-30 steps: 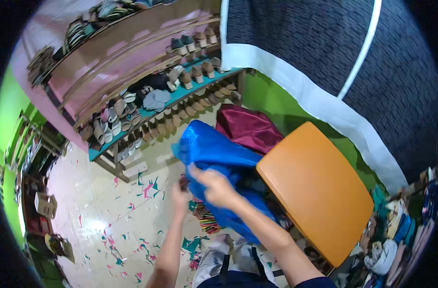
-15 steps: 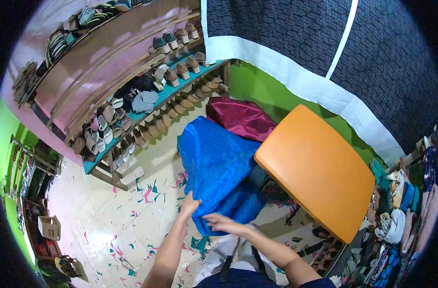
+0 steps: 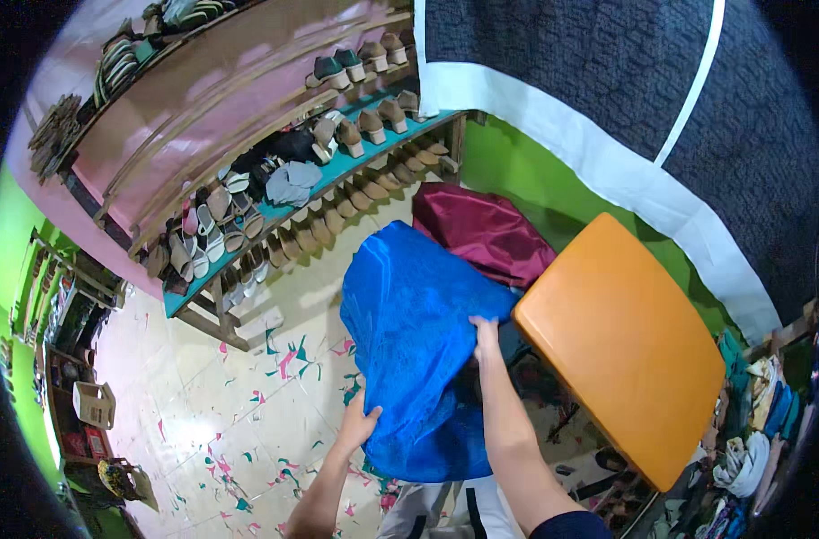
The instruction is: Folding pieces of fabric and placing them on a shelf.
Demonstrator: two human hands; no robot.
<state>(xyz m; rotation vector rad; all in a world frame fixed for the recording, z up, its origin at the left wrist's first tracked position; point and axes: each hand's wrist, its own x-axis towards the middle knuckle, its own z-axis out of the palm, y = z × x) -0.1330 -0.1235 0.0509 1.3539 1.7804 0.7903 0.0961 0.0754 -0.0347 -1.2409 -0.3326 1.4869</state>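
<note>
A large sheet of shiny blue fabric (image 3: pixel 418 314) is draped in a bulky heap in front of me, its lower end hanging close to my legs. My left hand (image 3: pixel 359 424) grips its left edge low down, thumb on top and the other fingers partly hidden. Higher up, my right hand (image 3: pixel 485 336) holds the right edge, near the corner of the orange tabletop (image 3: pixel 625 346). Whatever lies beneath the blue fabric is covered. Behind it, a dark red satin-like cloth (image 3: pixel 486 234) lies bunched against the green wall.
A wooden rack with a teal shelf (image 3: pixel 342 176) carries several rows of shoes. Pink and green scraps (image 3: pixel 288 359) litter the tiled floor. Folded clothes and fabrics (image 3: pixel 742 458) pile up at the right. A dark curtain with a white border (image 3: pixel 598 126) hangs behind the table.
My right hand has moved up and away from me to the blue fabric's right edge. My left hand still holds the left edge. The fabric has spread wider, and the view has shifted slightly.
</note>
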